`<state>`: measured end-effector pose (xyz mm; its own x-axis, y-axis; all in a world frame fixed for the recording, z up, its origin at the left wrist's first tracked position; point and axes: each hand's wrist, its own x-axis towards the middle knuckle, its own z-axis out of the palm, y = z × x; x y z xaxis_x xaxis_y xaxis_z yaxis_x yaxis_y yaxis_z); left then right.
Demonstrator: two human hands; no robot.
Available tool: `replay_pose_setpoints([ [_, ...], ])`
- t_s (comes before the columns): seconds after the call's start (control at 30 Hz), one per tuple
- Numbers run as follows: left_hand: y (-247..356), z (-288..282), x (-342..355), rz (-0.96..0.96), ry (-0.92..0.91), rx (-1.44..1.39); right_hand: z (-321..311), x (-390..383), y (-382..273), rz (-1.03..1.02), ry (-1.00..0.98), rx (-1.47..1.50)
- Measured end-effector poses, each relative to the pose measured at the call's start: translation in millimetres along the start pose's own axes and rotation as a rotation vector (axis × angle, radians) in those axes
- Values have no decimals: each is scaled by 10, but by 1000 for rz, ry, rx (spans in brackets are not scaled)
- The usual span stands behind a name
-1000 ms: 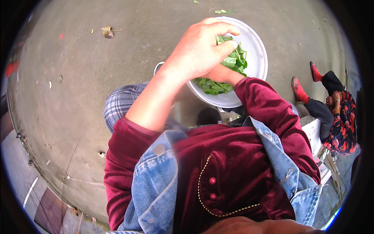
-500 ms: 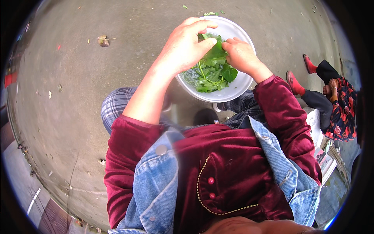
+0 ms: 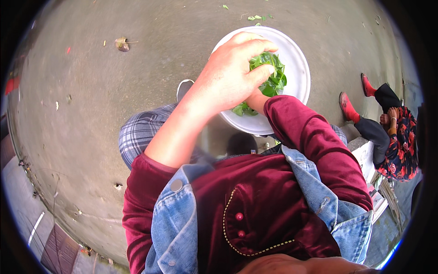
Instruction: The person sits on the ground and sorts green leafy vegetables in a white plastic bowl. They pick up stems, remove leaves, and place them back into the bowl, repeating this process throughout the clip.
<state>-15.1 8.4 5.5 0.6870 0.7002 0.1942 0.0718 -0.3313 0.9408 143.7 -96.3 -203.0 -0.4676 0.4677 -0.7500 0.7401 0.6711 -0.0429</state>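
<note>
A white basin stands on the ground before me, tilted slightly in the picture, with green leafy vegetables gathered in it. My left hand curves over the bunch from the left. Leaves fill the gap between its thumb and fingers. My right hand reaches in underneath; only the part by the wrist shows, and its fingers are hidden behind my left hand. A few more leaves lie below the wrists near the basin's near side.
Leaf scraps lie on the concrete ground beyond the basin, and a dry brown leaf lies to the left. At the right sits another person with red shoes and a flowered top, hands together. My knee in plaid trousers is left of the basin.
The basin has shifted right and slightly nearer in view. My right hand has moved left and nearer, under my left hand, which now bends over the leaves. The leaves are bunched closer together.
</note>
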Motion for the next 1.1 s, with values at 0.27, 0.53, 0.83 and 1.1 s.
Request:
replay_pose_setpoints([
  [0.27, -78, -59, -23, -52, -9, -56, -68, 274, 176, 214, 29, 632],
  [0.53, -24, -36, -9, -49, -44, -39, -275, -459, 343, 207, -140, 1183],
  [0.83, -6, -171, -110, 30, -2, 27, -484, -733, 1035, 182, 394, 920],
  [1.1, 11, -157, -34, 34, 12, -24, -551, -40, 1052, 415, 340, 744],
])
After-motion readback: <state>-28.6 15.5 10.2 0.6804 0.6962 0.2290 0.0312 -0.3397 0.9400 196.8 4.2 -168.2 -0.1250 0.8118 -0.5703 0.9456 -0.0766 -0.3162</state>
